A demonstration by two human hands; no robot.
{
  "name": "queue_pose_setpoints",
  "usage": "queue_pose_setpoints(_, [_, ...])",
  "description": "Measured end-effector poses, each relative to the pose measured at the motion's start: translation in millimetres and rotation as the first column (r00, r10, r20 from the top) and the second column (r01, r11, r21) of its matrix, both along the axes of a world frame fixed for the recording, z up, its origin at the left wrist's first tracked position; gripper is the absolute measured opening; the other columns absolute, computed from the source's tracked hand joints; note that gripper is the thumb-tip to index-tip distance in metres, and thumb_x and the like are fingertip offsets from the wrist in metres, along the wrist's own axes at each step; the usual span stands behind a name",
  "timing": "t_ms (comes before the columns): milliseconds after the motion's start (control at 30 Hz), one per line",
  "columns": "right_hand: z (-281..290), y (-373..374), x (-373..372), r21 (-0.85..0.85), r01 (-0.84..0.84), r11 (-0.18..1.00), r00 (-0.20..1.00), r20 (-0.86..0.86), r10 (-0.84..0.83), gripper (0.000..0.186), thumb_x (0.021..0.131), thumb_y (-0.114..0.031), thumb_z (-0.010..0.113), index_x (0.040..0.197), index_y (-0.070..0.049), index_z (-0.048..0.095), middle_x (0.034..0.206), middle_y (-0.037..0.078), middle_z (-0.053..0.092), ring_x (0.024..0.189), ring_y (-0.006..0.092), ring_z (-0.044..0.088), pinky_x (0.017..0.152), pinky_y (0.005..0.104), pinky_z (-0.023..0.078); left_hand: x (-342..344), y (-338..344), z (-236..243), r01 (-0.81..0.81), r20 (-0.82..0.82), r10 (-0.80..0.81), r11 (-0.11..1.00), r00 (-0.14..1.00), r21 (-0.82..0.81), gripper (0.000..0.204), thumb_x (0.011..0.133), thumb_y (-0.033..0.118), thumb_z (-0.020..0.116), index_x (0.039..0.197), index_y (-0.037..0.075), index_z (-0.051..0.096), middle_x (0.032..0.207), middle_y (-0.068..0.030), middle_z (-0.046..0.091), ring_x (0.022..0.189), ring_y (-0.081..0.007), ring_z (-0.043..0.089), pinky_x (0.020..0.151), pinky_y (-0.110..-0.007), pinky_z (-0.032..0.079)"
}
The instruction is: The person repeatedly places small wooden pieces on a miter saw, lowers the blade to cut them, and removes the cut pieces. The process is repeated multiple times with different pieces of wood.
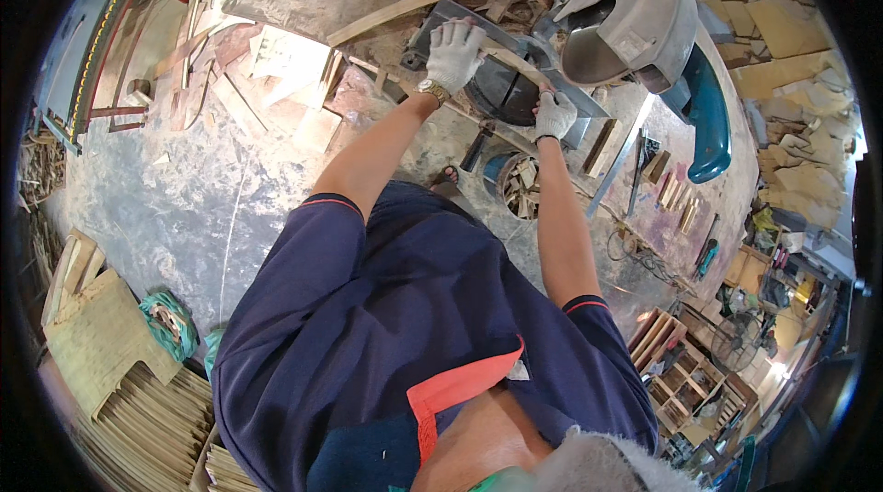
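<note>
A curved wooden strip [513, 62] lies across the dark round turntable [509, 92] of a mitre saw. My left hand [453, 52], in a pale knitted glove, rests on its left end at the grey metal fence, fingers bent over it. At the strip's right end, my gloved right hand [556, 115] closes around the wood. The saw's grey blade guard [633, 18] and teal handle [713, 120] stand raised to the right of my hands. Both ends of the strip are partly covered by the gloves.
Below the saw sits a round bucket [501, 177] of wood offcuts. A long curved wood piece [428, 5] lies beyond my left hand. Offcuts [681, 202] and a screwdriver [707, 257] lie to the right. Stacked boards [152, 418] stand at lower left.
</note>
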State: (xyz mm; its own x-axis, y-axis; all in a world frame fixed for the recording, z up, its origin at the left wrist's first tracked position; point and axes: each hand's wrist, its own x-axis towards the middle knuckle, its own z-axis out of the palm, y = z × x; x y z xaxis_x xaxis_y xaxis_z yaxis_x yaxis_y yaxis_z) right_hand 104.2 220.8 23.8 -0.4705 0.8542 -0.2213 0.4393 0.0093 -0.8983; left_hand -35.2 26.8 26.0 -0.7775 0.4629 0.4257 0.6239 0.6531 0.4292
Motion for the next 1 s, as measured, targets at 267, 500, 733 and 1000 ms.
queue_pose_setpoints(267, [7, -2, -1, 0.062, -0.019, 0.998, 0.996, 0.090, 0.014, 0.023, 0.091, -0.020, 0.078, 0.097, 0.002, 0.076, 0.064, 0.005, 0.062, 0.047, 0.0114, 0.056, 0.044, 0.0295, 0.045, -11, 32, 22, 0.268, -0.239, -0.321, 0.936, 0.917, -0.227, 0.039, 0.086, 0.023, 0.067, 0.123, 0.016, 0.062, 0.125, -0.0034, 0.061, 0.128, -0.0260, 0.052, 0.113, -0.043, 0.037])
queue_pose_setpoints(500, [3, 2, 0, 0.073, -0.025, 0.997, 0.998, 0.055, 0.021, 0.020, 0.092, -0.017, 0.075, 0.091, 0.003, 0.074, 0.063, 0.006, 0.062, 0.046, 0.0123, 0.054, 0.042, 0.0287, 0.044, -4, 47, 14, 0.235, -0.214, -0.261, 0.962, 0.941, -0.136, 0.029, 0.089, 0.019, 0.057, 0.116, 0.013, 0.065, 0.121, -0.0051, 0.064, 0.122, -0.0255, 0.057, 0.112, -0.041, 0.039])
queue_pose_setpoints(733, [-9, 12, 1, 0.027, -0.042, 0.999, 0.999, 0.023, 0.041, 0.022, 0.094, -0.025, 0.075, 0.091, -0.003, 0.074, 0.063, 0.003, 0.062, 0.045, 0.0106, 0.054, 0.040, 0.0258, 0.040, 12, 73, 15, 0.081, -0.088, -0.091, 0.991, 0.992, -0.103, 0.024, 0.089, 0.022, 0.059, 0.107, 0.012, 0.071, 0.118, -0.0063, 0.065, 0.121, -0.0269, 0.057, 0.112, -0.046, 0.041])
queue_pose_setpoints(1000, [-5, 13, 2, 0.046, -0.043, 0.998, 0.995, 0.088, 0.039, 0.024, 0.095, -0.027, 0.075, 0.090, -0.003, 0.074, 0.063, 0.002, 0.060, 0.047, 0.0102, 0.053, 0.042, 0.0267, 0.040, 2, 60, 13, 0.176, -0.129, -0.189, 0.979, 0.974, -0.107, 0.024, 0.089, 0.020, 0.060, 0.109, 0.013, 0.070, 0.121, -0.0061, 0.064, 0.121, -0.0254, 0.056, 0.108, -0.042, 0.042])
